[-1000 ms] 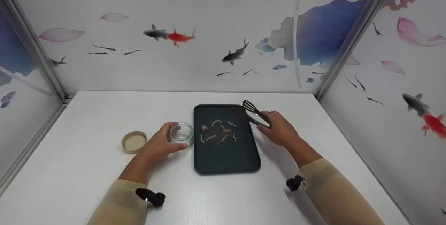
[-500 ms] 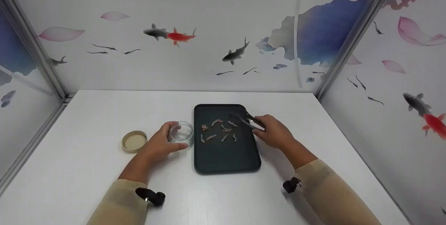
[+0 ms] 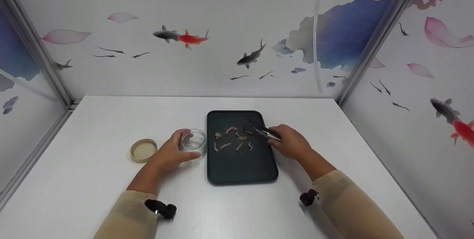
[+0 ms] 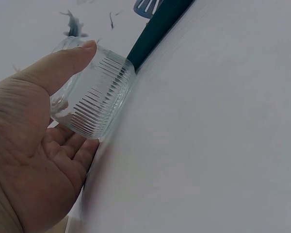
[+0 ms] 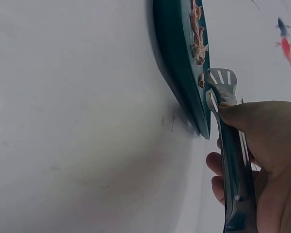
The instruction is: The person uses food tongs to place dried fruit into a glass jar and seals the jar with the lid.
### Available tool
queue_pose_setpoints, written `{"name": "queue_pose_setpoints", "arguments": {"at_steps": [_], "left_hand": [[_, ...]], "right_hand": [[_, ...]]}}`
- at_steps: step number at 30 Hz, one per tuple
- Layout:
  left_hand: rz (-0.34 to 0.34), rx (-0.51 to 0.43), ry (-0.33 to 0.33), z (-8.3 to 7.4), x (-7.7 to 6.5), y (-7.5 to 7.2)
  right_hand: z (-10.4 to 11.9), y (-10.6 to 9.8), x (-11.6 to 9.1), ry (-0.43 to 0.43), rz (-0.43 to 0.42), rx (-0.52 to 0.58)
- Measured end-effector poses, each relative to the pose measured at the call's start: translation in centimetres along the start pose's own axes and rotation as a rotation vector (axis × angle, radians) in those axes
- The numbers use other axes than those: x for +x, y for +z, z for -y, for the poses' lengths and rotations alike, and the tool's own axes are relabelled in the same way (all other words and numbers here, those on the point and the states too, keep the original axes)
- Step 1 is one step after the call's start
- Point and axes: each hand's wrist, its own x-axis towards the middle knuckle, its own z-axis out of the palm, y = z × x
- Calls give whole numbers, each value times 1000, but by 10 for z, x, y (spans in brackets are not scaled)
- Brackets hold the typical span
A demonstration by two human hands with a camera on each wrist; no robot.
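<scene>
My left hand (image 3: pixel 174 152) holds a clear glass jar (image 3: pixel 193 141) upright on the table, left of the tray, thumb on its near side. Ribbed walls of the glass jar (image 4: pixel 99 97) show in the left wrist view. A dark green tray (image 3: pixel 240 168) bears several small, curled, brownish dried pieces (image 3: pixel 225 145). My right hand (image 3: pixel 290 141) grips metal tongs (image 3: pixel 268 133) with slotted heads over the tray's upper right. In the right wrist view the tongs' (image 5: pixel 237 179) arms are nearly together; whether a piece is between the tips cannot be made out.
A round, beige lid (image 3: pixel 143 151) lies left of my left hand on the white table (image 3: pixel 237 213). Behind the table stands a wall (image 3: pixel 207 72) printed with fish and petals, with side panels at left and right.
My right hand has moved left and slightly down, bringing the tongs over the tray. Their arms have come closer together. The upper-right piece is now out of sight. My left hand stays put.
</scene>
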Motion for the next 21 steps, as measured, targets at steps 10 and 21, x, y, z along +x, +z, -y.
{"name": "queue_pose_setpoints", "arguments": {"at_steps": [10, 21], "left_hand": [[-10, -5, 9, -1, -2, 0], [4, -25, 7, 2, 1, 0]], "right_hand": [[4, 3, 0, 2, 13, -26], [3, 6, 1, -21, -49, -53]]}}
